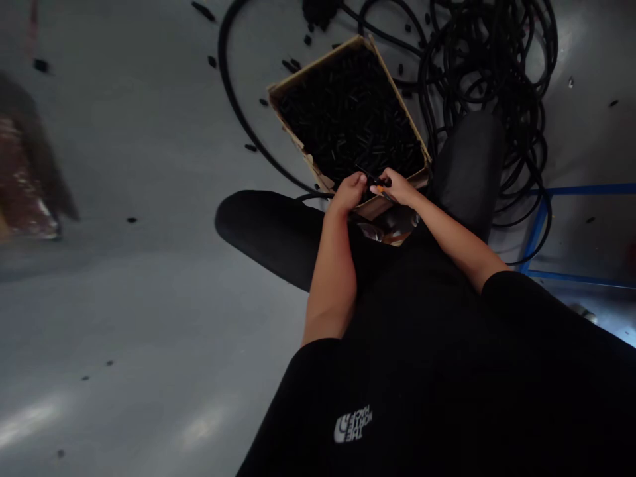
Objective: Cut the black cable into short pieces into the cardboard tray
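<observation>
Wearing a black shirt (pixel 447 371) with white lettering (pixel 352 424) across the front. Bending both legs outward in dark trousers (pixel 268 232), right knee just beside an open cardboard box (pixel 318 61). Stretching both bare forearms toward the near edge of that box.

Gripping an orange-and-black tool (pixel 380 189) in the right hand (pixel 397 185), fingers wrapped around it, right above the near end of the box. Drawing the fingers of the left hand (pixel 350 192) together just beside the tool; cannot tell for certain what, if anything, is clamped there, too dark and small.

Beyond, filling the box, short black pieces (pixel 352 112) in a loose heap. Farther right, in a tangle on the grey floor (pixel 149 291), black hose (pixel 489 46), near a blue frame (pixel 596 190). Scattered around on the floor, more small black bits (pixel 132 220).
</observation>
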A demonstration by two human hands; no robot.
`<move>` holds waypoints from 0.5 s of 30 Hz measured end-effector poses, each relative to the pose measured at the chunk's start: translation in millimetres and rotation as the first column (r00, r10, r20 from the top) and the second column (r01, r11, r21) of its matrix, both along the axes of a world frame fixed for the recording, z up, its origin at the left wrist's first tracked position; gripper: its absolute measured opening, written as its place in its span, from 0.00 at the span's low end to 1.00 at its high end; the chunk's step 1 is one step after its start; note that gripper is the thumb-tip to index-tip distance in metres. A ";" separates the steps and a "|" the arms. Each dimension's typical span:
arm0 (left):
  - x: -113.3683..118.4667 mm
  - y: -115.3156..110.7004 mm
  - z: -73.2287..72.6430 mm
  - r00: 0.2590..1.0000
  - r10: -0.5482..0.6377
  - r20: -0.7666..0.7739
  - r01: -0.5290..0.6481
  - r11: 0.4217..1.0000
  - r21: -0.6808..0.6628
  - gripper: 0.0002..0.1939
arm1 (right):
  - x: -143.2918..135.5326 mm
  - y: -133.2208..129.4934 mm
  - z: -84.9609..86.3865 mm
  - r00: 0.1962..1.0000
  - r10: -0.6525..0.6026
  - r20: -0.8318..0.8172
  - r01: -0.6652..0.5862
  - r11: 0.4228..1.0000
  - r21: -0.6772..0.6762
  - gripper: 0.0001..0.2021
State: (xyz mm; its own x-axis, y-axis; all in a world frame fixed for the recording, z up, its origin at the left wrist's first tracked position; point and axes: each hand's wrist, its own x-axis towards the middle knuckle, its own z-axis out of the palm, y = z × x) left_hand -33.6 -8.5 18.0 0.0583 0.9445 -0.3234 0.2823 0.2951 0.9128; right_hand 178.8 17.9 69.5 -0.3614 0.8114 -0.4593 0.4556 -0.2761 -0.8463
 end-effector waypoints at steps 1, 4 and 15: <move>-1.4 0.0 1.9 0.999 -0.007 0.036 0.007 1.000 -0.018 0.31 | 0.4 0.7 0.6 1.000 0.006 -0.015 -0.006 1.000 -0.008 0.30; -6.8 1.9 5.9 0.993 0.027 0.117 -0.015 0.995 -0.098 0.32 | 3.3 0.3 3.0 0.997 0.012 -0.070 -0.016 0.998 -0.060 0.32; 0.6 1.9 27.7 0.940 0.104 0.326 -0.007 0.958 -0.285 0.27 | 4.8 4.0 -5.0 0.965 -0.019 -0.262 -0.031 0.982 -0.185 0.34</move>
